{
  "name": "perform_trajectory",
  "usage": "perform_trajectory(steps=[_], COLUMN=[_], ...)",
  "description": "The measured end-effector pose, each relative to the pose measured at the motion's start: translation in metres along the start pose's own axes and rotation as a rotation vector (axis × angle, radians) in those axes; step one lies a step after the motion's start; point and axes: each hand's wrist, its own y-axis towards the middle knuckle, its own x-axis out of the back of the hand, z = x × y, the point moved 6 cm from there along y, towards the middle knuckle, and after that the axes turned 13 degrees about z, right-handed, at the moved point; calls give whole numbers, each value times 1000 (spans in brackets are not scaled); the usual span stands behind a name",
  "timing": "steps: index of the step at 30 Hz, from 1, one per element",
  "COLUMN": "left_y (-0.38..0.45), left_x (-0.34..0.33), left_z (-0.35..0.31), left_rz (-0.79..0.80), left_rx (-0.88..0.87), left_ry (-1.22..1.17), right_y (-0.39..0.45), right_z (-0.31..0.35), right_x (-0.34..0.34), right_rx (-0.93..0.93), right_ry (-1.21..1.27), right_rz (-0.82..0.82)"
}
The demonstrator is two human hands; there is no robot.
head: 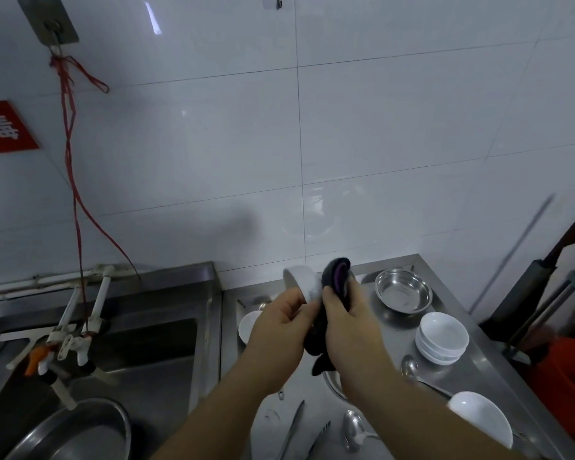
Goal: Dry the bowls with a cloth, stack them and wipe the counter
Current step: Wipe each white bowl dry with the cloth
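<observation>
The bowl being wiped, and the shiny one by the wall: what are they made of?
The held bowl looks like glazed white ceramic, though melamine is possible: smooth, opaque, softly glossy. The round bowl near the wall is probably stainless steel: grey, mirror-like, with reflections inside, like the counter.

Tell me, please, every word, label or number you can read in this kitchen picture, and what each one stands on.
Red sign on the white tiled wall, at the left edge: white characters, cut off by the frame and turned sideways, not readable for certain.
No other text shows on the bowls, counter or sink.
</observation>
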Motion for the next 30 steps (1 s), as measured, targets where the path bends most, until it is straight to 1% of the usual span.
perform_trajectory(steps=[3,5,7,8,11,13,16,19,22,25,28,30], left_y=[-3,-6,-7,-7,-11,-12,-15,-18,-17,-14,-10,-9], left_x=[-8,-15,-17,-16,-17,-18,-21,-29,-38,-48,-57,-61], left_z=[9,13,15,14,2,3,9,10,6,1,10,18], left_rz=[80,124,132,126,173,193,233,259,245,279,299,259], left_rx=[40,49,39,24,-28,-10,39,28,-33,-106,-108,-83], left_ry=[-37,4,141,231,437,517,584,659,770,860,1002,1021], right_y=[10,19,27,32,41,42,38,36,36,32,31,30], right_z=[13,14,10,5,-11,-21,-32,-36,-41,-48,-54,-63], right_x=[8,14,19,23,30,31,32,37,45,51,61,69], right_rx=[142,152,111,77,-89,-188,-272,-308,-318,-330,-326,-341], right_ry=[-226,-263,-210,-140,102,175,188,153,118,90,134,203], right_rz=[52,76,77,68,40,52,107,176,237,306,312,305])
